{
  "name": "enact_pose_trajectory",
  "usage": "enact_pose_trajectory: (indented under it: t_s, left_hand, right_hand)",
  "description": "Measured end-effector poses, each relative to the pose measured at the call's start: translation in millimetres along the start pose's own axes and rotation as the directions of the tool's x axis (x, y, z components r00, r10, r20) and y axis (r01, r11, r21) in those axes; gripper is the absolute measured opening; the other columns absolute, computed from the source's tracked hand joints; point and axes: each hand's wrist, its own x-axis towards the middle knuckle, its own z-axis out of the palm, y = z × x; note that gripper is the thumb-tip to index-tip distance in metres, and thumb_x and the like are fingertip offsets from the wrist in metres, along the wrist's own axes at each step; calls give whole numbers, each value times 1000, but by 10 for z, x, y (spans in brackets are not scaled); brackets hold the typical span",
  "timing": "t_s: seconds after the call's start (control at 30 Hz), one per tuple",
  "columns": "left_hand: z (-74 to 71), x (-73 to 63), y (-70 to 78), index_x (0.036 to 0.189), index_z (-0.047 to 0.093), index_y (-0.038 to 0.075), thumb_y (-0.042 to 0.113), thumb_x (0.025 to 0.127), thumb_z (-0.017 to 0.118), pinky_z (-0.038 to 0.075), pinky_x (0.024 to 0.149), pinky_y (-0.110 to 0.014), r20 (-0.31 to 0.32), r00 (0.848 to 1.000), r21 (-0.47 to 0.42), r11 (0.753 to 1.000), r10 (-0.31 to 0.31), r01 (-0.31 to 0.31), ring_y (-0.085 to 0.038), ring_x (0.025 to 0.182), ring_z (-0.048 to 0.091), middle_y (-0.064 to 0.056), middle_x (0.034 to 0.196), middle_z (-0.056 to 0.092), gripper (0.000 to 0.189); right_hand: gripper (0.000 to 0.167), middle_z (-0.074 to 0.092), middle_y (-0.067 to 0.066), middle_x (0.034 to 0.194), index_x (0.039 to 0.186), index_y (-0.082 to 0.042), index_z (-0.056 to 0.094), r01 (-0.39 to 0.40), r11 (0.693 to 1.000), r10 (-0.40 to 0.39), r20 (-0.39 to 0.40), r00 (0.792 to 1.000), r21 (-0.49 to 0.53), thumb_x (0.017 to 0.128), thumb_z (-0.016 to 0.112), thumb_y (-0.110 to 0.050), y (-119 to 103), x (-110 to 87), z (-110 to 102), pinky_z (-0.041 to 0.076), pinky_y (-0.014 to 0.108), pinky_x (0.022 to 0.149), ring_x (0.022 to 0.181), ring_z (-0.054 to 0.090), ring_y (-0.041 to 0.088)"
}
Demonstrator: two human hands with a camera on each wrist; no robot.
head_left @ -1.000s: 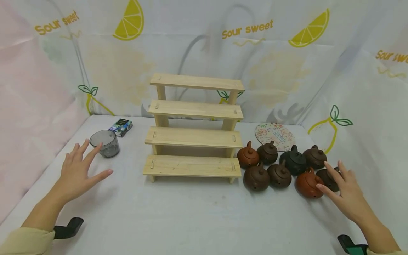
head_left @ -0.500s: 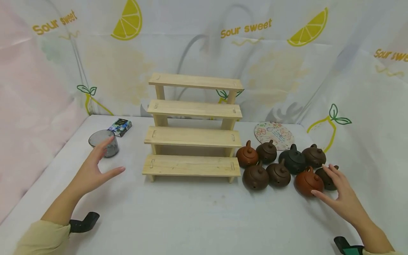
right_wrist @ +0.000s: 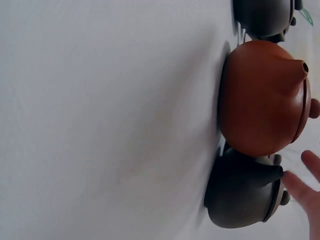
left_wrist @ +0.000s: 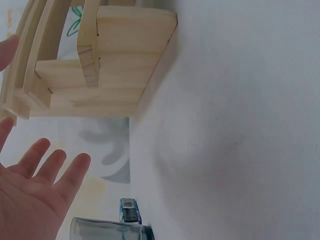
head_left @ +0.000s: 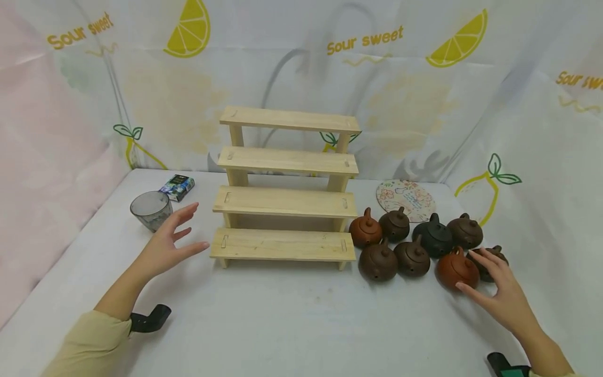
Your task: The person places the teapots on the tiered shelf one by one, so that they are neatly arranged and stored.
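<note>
My left hand (head_left: 167, 248) hovers over the table with fingers spread and holds nothing, between the grey glass cup (head_left: 152, 210) and a four-step wooden display stand (head_left: 285, 201). The left wrist view shows the stand's side (left_wrist: 115, 55) beyond the fingers. On the right, my right hand (head_left: 501, 296) is beside a reddish-brown teapot (head_left: 457, 269) and a dark teapot (head_left: 493, 262) partly hidden behind its fingers. Thumb and fingers are apart, gripping nothing. In the right wrist view the reddish-brown teapot (right_wrist: 262, 100) stands against the dark one (right_wrist: 240, 190); whether a fingertip touches the dark one I cannot tell.
Several more small teapots (head_left: 378, 262) cluster right of the stand. A round floral mat (head_left: 406, 200) lies behind them. Near the glass cup is a small blue-and-black box (head_left: 177, 187). White printed cloth (head_left: 292, 68) hangs behind the table.
My left hand has moved right, from in front of the glass cup toward the stand. The right hand has shifted slightly left and down, close to the reddish-brown teapot.
</note>
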Motion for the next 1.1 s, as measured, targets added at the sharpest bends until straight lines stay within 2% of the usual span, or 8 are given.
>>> enact_pose_trajectory:
  t_s: [0.07,0.2,0.43,0.57,0.77,0.9,1.0,1.1]
  left_hand:
    - [28,25,0,146,23,5,17,80,75,35,93,-49,12,1000,-14,1000,-8,8,-40,130,29,-18,147,27,86]
    - [82,70,-22,146,22,5,15,79,76,36,93,-53,33,999,-61,998,-13,15,-41,130,27,-18,147,25,87]
    - [180,149,-42,147,19,11,13,77,78,41,88,-54,80,997,-135,991,-14,25,-44,130,26,-17,149,21,92]
    - [222,185,-37,148,18,15,10,76,78,43,86,-53,116,993,-178,984,-7,28,-46,129,28,-18,148,21,94]
    - [247,233,-37,148,15,21,11,75,79,44,85,-51,172,985,-183,981,-25,57,-44,122,39,-23,141,30,98]
    - [217,238,-59,149,12,25,10,73,80,43,88,-50,215,976,-198,977,-36,80,-43,122,39,-26,136,35,103]
    - [192,237,-78,149,9,27,7,72,80,44,88,-45,252,967,-226,970,-35,93,-41,123,39,-27,135,37,107]
    - [178,240,-88,149,8,27,7,72,80,46,86,-39,277,960,-238,965,-40,109,-41,119,43,-29,133,39,108]
  right_hand:
    - [72,30,30,139,134,2,44,37,999,-37,-28,999,6,72,79,-8,-15,-3,20,13,70,94,129,21,49]
    - [72,30,33,137,133,3,44,50,999,-50,-14,999,-1,72,79,-9,-30,33,51,14,71,92,127,22,51]
    - [77,32,37,129,136,5,36,-90,991,101,120,988,-94,76,78,-16,-20,58,82,28,71,82,116,29,55]
    - [76,36,36,128,135,6,37,-131,984,148,143,979,-123,76,78,-19,-15,51,89,30,70,81,113,33,55]
    - [78,36,32,130,137,4,35,-192,980,197,178,964,-40,78,77,-24,-15,12,77,39,63,80,113,36,51]
    - [75,37,27,127,137,4,36,-204,979,198,203,959,13,79,76,-21,14,-4,61,51,39,73,110,38,45]
    - [73,37,25,127,137,4,36,-226,974,214,226,951,32,80,75,-21,37,-2,52,50,28,70,109,40,43]
    - [75,34,28,132,140,3,30,-295,953,265,282,922,69,83,72,-23,42,-7,58,48,41,77,110,40,47]
